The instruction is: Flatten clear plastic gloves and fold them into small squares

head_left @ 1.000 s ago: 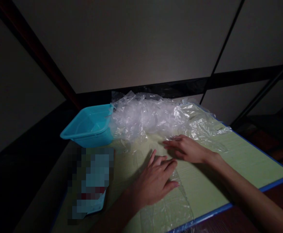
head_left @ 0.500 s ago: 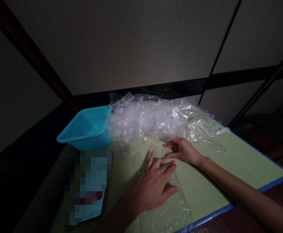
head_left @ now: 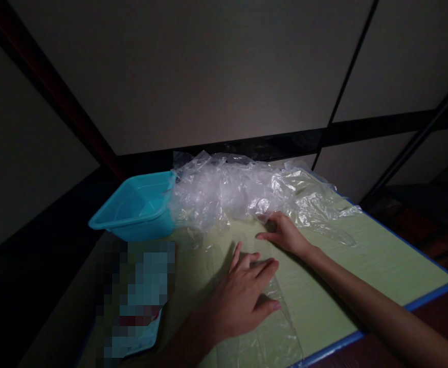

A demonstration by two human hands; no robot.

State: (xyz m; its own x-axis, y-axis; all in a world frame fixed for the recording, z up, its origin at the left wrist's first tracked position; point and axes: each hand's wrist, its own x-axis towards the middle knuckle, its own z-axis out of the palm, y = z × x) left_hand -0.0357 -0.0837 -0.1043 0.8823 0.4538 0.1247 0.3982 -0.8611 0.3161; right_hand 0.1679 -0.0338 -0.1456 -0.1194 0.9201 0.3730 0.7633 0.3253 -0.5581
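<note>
Clear plastic film lies flat on the table, a long thin bag (head_left: pixel 264 350) running from the near edge up beneath the left hand (head_left: pixel 243 299). That hand is palm down, its forearm coming in from the bottom of the view; the fingers fan loosely apart, the little finger pointing forward and the thumb out to the right. It is ungripped, resting on or just above the film; the exact contact underneath is hidden. The bag shows to the right of the thumb and nearer than the palm.

The right hand (head_left: pixel 285 232) sits farther forward and to the right, with its forearm slanting in from the lower right corner. Its fingers bend toward the left and its thumb stands apart below them. The fingertips reach the near edge of a crumpled heap of clear plastic (head_left: pixel 231 191), but I cannot tell whether they pinch any of it. The heap spreads along the far side of the table, beyond both hands.

A turquoise basin (head_left: pixel 143 230) stands against the heap's left end. Nearer, left of the left hand, lies a pixelated item (head_left: pixel 147 286). The tabletop (head_left: pixel 346 286) is pale green with blue edging.
</note>
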